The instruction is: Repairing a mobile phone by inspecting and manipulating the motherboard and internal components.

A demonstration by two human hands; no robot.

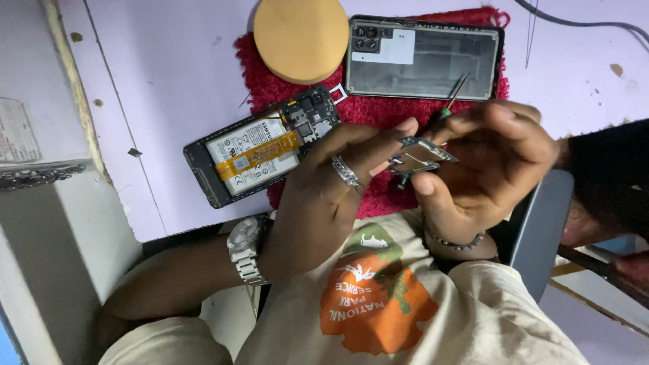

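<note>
Circuit board (419,154), small, thin and likely fragile, is pinched by its edges between left hand (331,182) fingers and right hand (483,159), above the red mat's (378,111) near edge. Right fingers also grip a screwdriver (451,100). Opened phone (260,152) lies left.

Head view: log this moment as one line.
left hand: holds circuit board | right hand: grips screwdriver, steadies board | opened phone: on red mat | back cover: behind
</note>
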